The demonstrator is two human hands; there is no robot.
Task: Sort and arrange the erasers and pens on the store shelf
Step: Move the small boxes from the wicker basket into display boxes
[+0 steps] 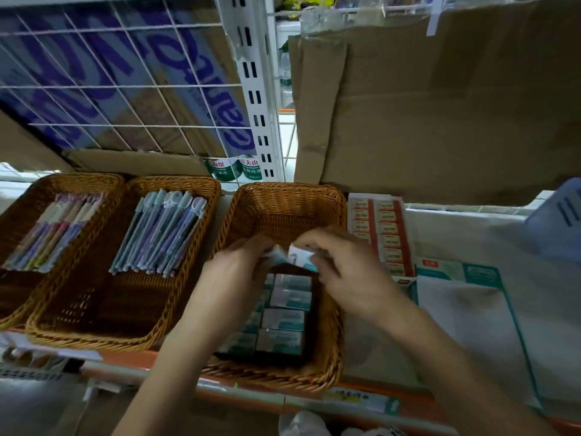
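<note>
Small white/teal eraser pack [300, 258] is pinched between left hand [234, 272] & right hand [342, 269], fingertips together over the middle of the wicker basket [283, 188], prob. to line it up w/ the eraser rows [284, 319] packed at the basket's near end. Left of that basket lie pens [157, 234] in the next one; just right of it sits a red-white eraser box [380, 234]. Blur hides the fingers & whether it's one pack or two; left forearm covers the rows' left edge.

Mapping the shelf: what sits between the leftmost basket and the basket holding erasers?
In the head view, another wicker basket lies there, holding a row of blue-capped pens.
</note>
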